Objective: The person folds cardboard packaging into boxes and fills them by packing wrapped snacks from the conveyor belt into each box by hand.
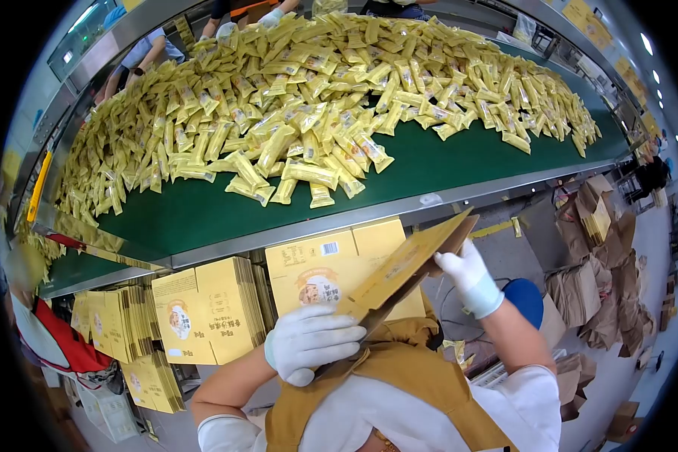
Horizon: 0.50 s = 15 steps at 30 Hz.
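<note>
A yellow cardboard carton (403, 264), part unfolded with its brown inside showing, is tilted in front of my chest between my two hands. My left hand (314, 343), in a white glove, grips its lower left end, fingers lying across the outside. At the upper right end, my gloved right hand (468, 277) pinches the edge with the thumb on the near side. Behind the carton, a flat printed carton (313, 260) leans below the belt's edge. The carton's underside is hidden from me.
A green conveyor belt (444, 162) with a metal rim carries a large heap of yellow wrapped packets (279, 98). Stacks of flat cartons (211, 309) stand at left. Brown paper bags (603, 294) lie at right, near a blue stool (523, 301). Co-workers' arms (154, 53) show across the belt.
</note>
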{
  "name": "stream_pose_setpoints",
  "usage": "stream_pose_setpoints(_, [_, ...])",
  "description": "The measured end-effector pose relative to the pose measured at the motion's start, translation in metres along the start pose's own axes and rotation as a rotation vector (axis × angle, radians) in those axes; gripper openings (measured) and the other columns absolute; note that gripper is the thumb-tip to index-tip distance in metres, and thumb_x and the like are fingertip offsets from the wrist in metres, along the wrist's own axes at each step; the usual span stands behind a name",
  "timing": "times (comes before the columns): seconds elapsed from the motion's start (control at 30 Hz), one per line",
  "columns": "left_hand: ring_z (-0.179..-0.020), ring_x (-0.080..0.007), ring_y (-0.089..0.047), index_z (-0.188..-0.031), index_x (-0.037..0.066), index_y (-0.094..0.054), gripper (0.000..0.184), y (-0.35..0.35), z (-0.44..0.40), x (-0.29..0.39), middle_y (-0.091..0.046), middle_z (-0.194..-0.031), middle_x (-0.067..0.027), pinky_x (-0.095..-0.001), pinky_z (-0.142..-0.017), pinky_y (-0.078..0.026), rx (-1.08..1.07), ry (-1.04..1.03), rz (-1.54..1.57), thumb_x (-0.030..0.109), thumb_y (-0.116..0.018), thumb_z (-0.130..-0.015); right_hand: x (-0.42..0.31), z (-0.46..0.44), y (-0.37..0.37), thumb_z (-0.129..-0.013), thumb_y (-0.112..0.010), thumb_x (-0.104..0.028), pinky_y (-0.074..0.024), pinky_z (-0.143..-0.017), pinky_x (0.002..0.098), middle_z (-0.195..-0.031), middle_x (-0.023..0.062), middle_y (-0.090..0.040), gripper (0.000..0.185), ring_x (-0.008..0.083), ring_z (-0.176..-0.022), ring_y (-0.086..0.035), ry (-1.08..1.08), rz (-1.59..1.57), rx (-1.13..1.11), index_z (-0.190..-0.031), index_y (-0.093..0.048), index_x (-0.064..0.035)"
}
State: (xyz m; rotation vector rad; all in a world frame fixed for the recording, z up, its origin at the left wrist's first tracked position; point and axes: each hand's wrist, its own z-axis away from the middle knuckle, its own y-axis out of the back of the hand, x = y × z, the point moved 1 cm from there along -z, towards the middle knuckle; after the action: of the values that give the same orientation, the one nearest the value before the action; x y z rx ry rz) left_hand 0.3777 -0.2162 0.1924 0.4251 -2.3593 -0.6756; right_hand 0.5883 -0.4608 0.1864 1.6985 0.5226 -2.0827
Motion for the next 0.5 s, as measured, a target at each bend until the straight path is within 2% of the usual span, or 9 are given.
stream_pose_setpoints(0.07, [-0.103,-0.0371,-0.068,-0.088,0.002,-0.07,0.05,0.002,-0.009,0.001,-0.071,-0.104,-0.0185,-0.047,-0.095,-0.051,0.065,-0.058,-0.054,0.041,-0.04,-0.099,-0.007,-0.012,0.012,-0.082,-0.062,-0.003,-0.0482,-0.1,0.0355,-0.122,0.0113,-0.061,0.049,0.0198,-0.113,-0.059,0.009,0.012,-0.075,-0.129,-0.049,0.0026])
stream_pose_setpoints(0.17, [-0.077,-0.0337,-0.066,-0.066,0.009,-0.058,0.046,0.007,-0.023,0.001,-0.064,-0.077,-0.0126,-0.0444,-0.083,-0.056,-0.196,-0.142,-0.054,0.042,-0.043,-0.095,-0.008,-0.02,0.012,-0.081,-0.061,-0.004,-0.0526,-0.089,0.037,-0.11,0.0086,-0.065,0.038,0.0187,-0.102,-0.063,0.011,0.073,-0.158,-0.119,-0.055,0.0015])
stream_pose_setpoints(0.2, [-0.063,-0.0275,-0.058,-0.058,0.014,-0.049,0.04,0.008,-0.03,0.003,-0.049,-0.063,-0.0064,-0.0402,-0.078,-0.057,-0.175,-0.185,-0.163,0.039,-0.048,-0.089,-0.022,-0.016,0.002,-0.08,-0.064,-0.011,-0.0544,-0.08,0.0409,-0.097,0.0113,-0.067,0.031,0.0254,-0.089,-0.066,0.064,0.271,-0.192,-0.108,-0.059,0.0011])
stream_pose_setpoints(0.23, [-0.056,-0.0229,-0.05,-0.058,0.015,-0.048,0.035,0.014,-0.033,-0.001,-0.043,-0.06,-0.0025,-0.037,-0.065,-0.053,-0.179,-0.201,-0.232,0.04,-0.055,-0.082,-0.016,-0.02,-0.001,-0.077,-0.067,-0.017,-0.0538,-0.075,0.0447,-0.089,0.0188,-0.066,0.03,0.0371,-0.08,-0.064,0.354,0.731,-0.167,-0.101,-0.06,-0.0008])
stream_pose_setpoints(0.27, [-0.051,-0.0218,-0.043,-0.055,0.017,-0.043,0.027,0.024,-0.041,-0.001,-0.037,-0.058,-0.001,-0.0367,-0.051,-0.041,-0.202,-0.128,-0.31,0.033,-0.061,-0.066,-0.055,-0.008,-0.019,-0.076,-0.065,-0.023,-0.0534,-0.077,0.0464,-0.089,0.0242,-0.065,0.029,0.045,-0.083,-0.062,0.31,0.878,-0.198,-0.094,-0.06,-0.002])
stream_pose_setpoints(0.33, [-0.044,-0.0217,-0.035,-0.05,0.018,-0.037,0.025,0.035,-0.053,-0.01,-0.032,-0.053,-0.0012,-0.038,-0.045,-0.03,-0.127,-0.103,-0.371,0.023,-0.062,-0.05,-0.07,-0.016,-0.03,-0.078,-0.062,-0.028,-0.0515,-0.071,0.05,-0.083,0.0241,-0.065,0.028,0.0441,-0.083,-0.064,0.31,1.105,-0.399,-0.092,-0.06,-0.0039])
stream_pose_setpoints(0.4, [-0.042,-0.0269,-0.042,-0.047,0.012,-0.045,0.026,0.029,-0.038,-0.03,-0.045,-0.05,-0.0023,-0.0402,-0.043,-0.032,-0.325,0.008,-0.477,0.021,-0.066,-0.059,-0.079,-0.016,-0.045,-0.075,-0.059,-0.022,-0.0539,-0.073,0.0485,-0.086,0.0228,-0.068,0.027,0.0418,-0.081,-0.067,0.276,1.206,-0.502,-0.096,-0.063,-0.0046])
stream_pose_setpoints(0.43, [-0.059,-0.0326,-0.056,-0.07,0.006,-0.065,0.02,0.027,-0.037,-0.028,-0.062,-0.071,-0.0092,-0.0446,-0.056,-0.044,-0.899,0.321,-0.54,0.025,-0.071,-0.068,-0.074,-0.015,-0.055,-0.074,-0.059,-0.019,-0.0545,-0.074,0.0482,-0.086,0.022,-0.069,0.028,0.0411,-0.081,-0.068,0.268,1.23,-0.54,-0.097,-0.064,-0.0043])
stream_pose_setpoints(0.5, [-0.057,-0.029,-0.064,-0.06,0.017,-0.067,0.022,0.012,-0.036,-0.021,-0.067,-0.062,-0.0092,-0.0444,-0.061,-0.05,-0.788,0.261,-0.509,0.024,-0.063,-0.08,-0.061,-0.027,-0.068,-0.072,-0.063,-0.021,-0.0554,-0.074,0.0476,-0.086,0.0232,-0.07,0.03,0.041,-0.084,-0.07,0.425,1.236,-0.465,-0.095,-0.07,-0.0024])
